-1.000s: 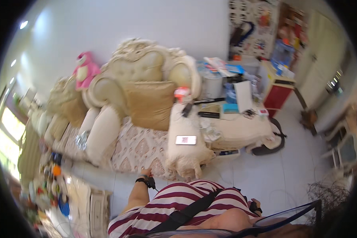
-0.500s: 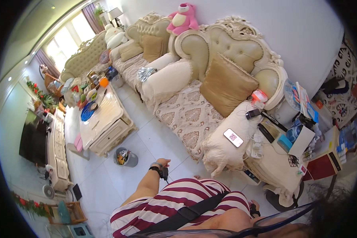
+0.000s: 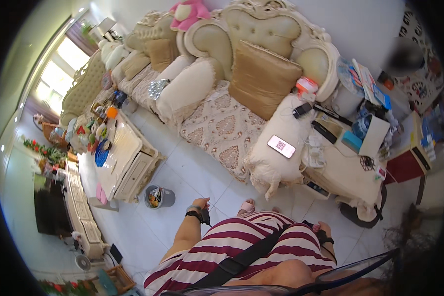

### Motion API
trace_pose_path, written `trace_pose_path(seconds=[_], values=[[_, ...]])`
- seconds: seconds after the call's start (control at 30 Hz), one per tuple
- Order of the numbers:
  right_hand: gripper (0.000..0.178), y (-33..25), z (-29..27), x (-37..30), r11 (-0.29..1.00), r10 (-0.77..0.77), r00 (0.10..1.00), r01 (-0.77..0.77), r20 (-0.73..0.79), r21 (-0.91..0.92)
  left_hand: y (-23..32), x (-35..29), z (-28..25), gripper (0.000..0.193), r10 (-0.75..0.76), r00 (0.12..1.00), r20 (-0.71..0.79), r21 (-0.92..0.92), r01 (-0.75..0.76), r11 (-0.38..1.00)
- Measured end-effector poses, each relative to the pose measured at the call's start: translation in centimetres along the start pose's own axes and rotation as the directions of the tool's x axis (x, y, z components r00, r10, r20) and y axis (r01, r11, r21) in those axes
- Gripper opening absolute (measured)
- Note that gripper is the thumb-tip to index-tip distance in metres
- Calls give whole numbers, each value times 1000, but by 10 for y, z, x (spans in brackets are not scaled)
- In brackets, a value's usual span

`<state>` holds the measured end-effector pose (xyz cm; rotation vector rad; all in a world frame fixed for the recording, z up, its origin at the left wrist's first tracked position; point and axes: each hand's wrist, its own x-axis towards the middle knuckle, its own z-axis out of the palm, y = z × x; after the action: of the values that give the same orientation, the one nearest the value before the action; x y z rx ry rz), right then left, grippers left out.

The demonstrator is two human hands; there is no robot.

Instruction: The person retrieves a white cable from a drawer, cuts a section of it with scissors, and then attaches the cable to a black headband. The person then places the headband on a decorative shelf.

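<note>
My left hand (image 3: pixel 201 203) hangs low over the tiled floor, with a dark device strapped at its wrist. It holds nothing and its fingers look loosely apart. Nearest to it stands a grey waste bin (image 3: pixel 166 198) with mixed litter inside, not touched. My right hand (image 3: pixel 323 228), also wearing a dark wrist strap, is beside my striped dress (image 3: pixel 261 232). Its fingers are slightly bent, and no object shows in them. Ahead of it is the sofa's cream-covered armrest (image 3: pixel 266 165), where a phone (image 3: pixel 281 146) with a lit screen lies.
A beige sofa (image 3: pixel 209 130) with a gold cushion (image 3: pixel 264 81) spans the far side. At right, a cluttered side table (image 3: pixel 343 185) holds cables and boxes; a dark bag (image 3: pixel 360 217) rests below. The coffee table (image 3: pixel 121 170) stands left, a long low cabinet (image 3: pixel 86 212) beyond it.
The view has shifted, with sofa and armrest now higher and further left in the picture. My right hand shows more fully, and a slippered foot has come into sight. Both hands stay low.
</note>
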<state>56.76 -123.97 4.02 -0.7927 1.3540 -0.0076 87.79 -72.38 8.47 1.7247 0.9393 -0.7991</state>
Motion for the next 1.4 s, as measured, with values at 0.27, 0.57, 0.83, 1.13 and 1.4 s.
trace_pose_path(seconds=[0.27,0.57,0.83,1.13,1.4], values=[[18,29,-36,-23,1000,-11,994,13,-112,19,29,6,57,33,35,986,165,142,-59,988],[29,40,-43,1,926,58,996,-31,61,-376,3,-5,50,34,-2,980,199,274,-54,960],[26,26,-7,38,750,-124,945,289,302,-595,-5,-10,-4,35,-1,994,106,158,-16,987],[14,28,84,84,373,-271,798,603,539,-705,-10,23,-113,32,188,980,60,-379,-152,913],[19,9,161,82,403,-207,784,613,585,-679,160,-213,-156,12,994,62,-86,8,-998,63]])
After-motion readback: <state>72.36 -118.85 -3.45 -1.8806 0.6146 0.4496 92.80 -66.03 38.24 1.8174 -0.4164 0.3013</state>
